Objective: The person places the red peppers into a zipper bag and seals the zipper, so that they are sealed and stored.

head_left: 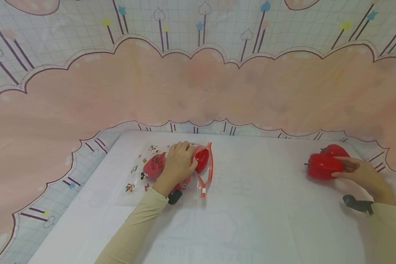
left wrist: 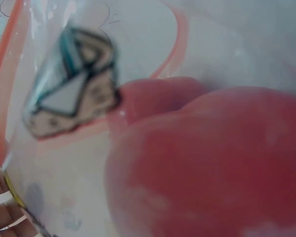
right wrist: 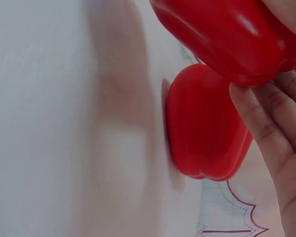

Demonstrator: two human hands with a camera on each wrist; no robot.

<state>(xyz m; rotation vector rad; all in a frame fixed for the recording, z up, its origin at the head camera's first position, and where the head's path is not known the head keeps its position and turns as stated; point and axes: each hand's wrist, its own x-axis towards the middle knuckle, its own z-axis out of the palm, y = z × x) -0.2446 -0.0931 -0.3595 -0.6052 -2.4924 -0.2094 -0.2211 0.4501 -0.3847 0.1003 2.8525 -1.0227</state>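
Note:
A clear plastic zipper bag (head_left: 136,189) with cartoon prints and an orange-red zip edge lies on the left of the table, with red bell peppers (head_left: 154,167) inside. My left hand (head_left: 178,164) rests over the bag and grips its film near the mouth, where one shiny red pepper (head_left: 202,160) shows. Through the film, the left wrist view shows peppers (left wrist: 212,163) up close. Over at the right, my right hand (head_left: 366,178) holds a red bell pepper (head_left: 323,167) between thumb and fingers. Behind it, another red bell pepper (right wrist: 204,123) stands on the table.
The white table (head_left: 250,205) carries a clear sheet with faint printing. A patterned cloth (head_left: 198,88) hangs behind it and surrounds its sides. A white slider (head_left: 203,190) sits at the near end of the bag's zip.

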